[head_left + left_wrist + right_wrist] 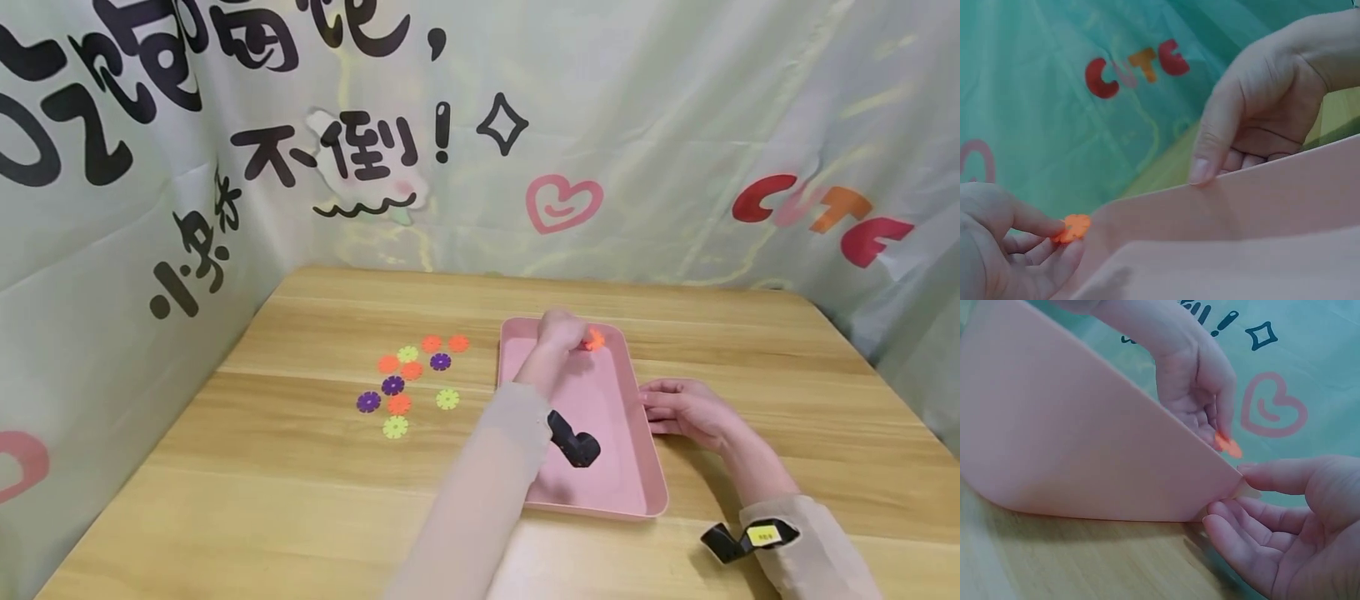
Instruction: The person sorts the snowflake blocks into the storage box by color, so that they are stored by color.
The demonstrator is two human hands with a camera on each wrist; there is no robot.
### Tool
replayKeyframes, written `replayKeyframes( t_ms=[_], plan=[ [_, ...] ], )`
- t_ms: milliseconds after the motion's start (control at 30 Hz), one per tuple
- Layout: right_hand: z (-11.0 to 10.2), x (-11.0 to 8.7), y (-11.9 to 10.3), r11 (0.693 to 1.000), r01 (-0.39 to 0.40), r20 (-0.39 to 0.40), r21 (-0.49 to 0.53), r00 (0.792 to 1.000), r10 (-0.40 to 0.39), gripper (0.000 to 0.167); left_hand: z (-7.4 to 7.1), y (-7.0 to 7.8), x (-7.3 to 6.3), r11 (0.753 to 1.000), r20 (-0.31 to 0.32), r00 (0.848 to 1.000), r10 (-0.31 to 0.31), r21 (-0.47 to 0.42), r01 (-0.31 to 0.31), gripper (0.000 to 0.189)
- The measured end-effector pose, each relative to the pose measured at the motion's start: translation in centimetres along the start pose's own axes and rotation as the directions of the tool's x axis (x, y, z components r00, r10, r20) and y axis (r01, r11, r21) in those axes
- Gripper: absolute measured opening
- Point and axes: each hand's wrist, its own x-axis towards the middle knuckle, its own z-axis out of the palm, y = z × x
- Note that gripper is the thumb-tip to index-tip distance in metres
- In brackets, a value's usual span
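A pink rectangular tray point(611, 487) lies on the wooden table. My left hand point(561, 332) reaches over its far end. Between thumb and fingers it pinches an orange snowflake disc point(1074, 228), a flat piece with a notched edge, held near the tray's far right corner. At the tray's right side, my right hand point(686, 410) holds the wall: its thumb rests on the rim and its fingers bend against the outside, as the right wrist view shows. Much of the tray's left side is hidden beneath my left forearm.
Left of the tray, several loose snowflake discs lie spread on the table point(262, 500): orange ones point(400, 404), purple ones point(368, 402) and yellow-green ones point(395, 427). A printed curtain point(645, 108) hangs behind the table and along its left side.
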Motion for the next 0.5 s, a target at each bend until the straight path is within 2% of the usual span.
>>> replayKeyframes(
  t_ms=[100, 267, 367, 500],
  plan=[
    [0.0, 0.1, 0.1, 1.000, 0.000, -0.001, -0.011, 1.000, 0.000, 0.013, 0.5, -0.5, 0.6, 1.000, -0.055, 0.998, 0.002, 0.027, 0.000, 0.010],
    [0.0, 0.2, 0.2, 1.000, 0.004, 0.003, -0.017, 1.000, -0.004, 0.010, 1.2, -1.5, 1.1, 0.998, -0.097, 0.995, -0.011, 0.058, 0.017, 0.010],
    [-0.2, 0.3, 0.5, 1.000, 0.017, 0.013, -0.020, 1.000, -0.016, 0.013, 1.5, -2.0, 1.1, 0.995, -0.107, 0.994, -0.022, 0.098, 0.032, 0.010],
    [-0.8, 0.5, 1.0, 0.998, 0.060, 0.073, -0.009, 0.996, -0.060, 0.020, 1.7, -2.5, 0.8, 0.988, -0.115, 0.993, -0.035, 0.143, 0.052, 0.012]
  ],
)
